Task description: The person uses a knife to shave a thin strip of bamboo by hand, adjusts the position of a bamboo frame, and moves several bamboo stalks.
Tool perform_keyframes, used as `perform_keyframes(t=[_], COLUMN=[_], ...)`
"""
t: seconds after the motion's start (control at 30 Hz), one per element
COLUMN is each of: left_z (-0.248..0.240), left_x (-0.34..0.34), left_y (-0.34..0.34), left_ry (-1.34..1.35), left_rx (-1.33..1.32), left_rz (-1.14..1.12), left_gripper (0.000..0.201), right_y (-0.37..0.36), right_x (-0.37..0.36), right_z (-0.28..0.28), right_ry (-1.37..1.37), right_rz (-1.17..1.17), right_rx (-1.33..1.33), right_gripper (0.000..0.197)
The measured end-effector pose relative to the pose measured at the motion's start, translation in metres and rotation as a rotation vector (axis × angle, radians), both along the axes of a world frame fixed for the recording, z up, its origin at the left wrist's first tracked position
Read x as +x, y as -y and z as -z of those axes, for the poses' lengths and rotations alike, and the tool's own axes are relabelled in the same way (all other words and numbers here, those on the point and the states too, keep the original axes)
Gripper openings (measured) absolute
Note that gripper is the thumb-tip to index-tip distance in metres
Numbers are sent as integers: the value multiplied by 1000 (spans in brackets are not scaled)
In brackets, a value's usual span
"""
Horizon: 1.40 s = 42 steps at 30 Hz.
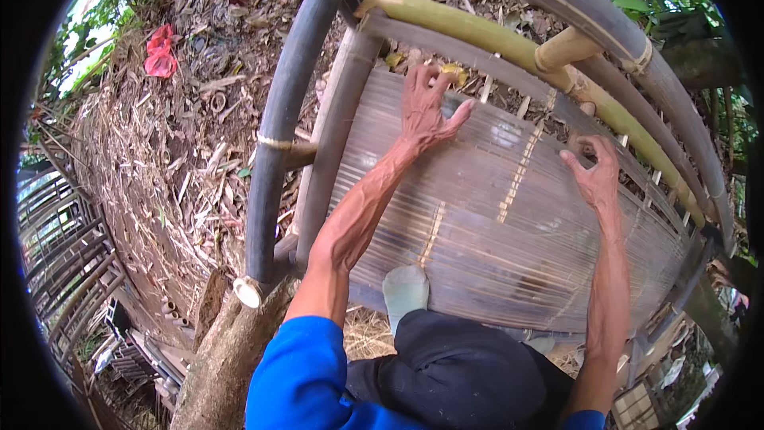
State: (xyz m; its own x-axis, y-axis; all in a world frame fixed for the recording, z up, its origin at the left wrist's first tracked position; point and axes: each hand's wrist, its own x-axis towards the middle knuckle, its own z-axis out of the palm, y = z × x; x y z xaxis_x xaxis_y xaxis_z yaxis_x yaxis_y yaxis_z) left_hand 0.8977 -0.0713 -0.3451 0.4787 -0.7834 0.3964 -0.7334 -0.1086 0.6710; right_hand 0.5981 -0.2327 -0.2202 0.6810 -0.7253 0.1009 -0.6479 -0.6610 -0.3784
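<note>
One slatted bamboo panel [469, 183] extends down-frame from fingers [415, 84], long axis left-right. Left hand [428, 118] nearer left end, right hand [598, 177] nearer right; both half-curled, grip unclear.

Over the feed I'm seeing a bright blue top [298, 368], its left sleeve [312, 341] ending near the elbow. Near-black trousers [477, 362] are covering the legs; a rounded, pale grey-green sock or shoe [406, 291] is showing. Veins are lining the left forearm [362, 207] toward the bare left hand [426, 117].
</note>
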Motion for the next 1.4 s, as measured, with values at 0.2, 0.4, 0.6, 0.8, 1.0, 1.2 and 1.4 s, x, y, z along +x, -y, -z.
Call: perform_keyframes(t=[0.2,0.4,0.6,0.8,1.0,1.2,1.4], left_z=[17,11,0,-3,-12,5,6], left_x=[4,7,37,29,11,11,3], left_y=[2,4,11,27,37,32,23], left_ry=[-15,244,242,80,-39,-61,81], left_rx=[148,-143,54,266,197,346,-140], left_rz=[-110,-173,-117,81,106,146,-77], left_gripper=[49,74,67,71,78,72,49], right_y=[18,5,8,23,18,22,24], right_x=[-2,8,-1,-22,-32,-34,-31], right_z=[27,45,39,14,-51,-32,-32], right_ry=[-26,-194,-292,-251,-212,-235,-191], right_rz=[288,169,141,133,129,127,157], right_rx=[295,-18,82,143,95,100,121], right_gripper=[37,46,44,46,52,54,52])
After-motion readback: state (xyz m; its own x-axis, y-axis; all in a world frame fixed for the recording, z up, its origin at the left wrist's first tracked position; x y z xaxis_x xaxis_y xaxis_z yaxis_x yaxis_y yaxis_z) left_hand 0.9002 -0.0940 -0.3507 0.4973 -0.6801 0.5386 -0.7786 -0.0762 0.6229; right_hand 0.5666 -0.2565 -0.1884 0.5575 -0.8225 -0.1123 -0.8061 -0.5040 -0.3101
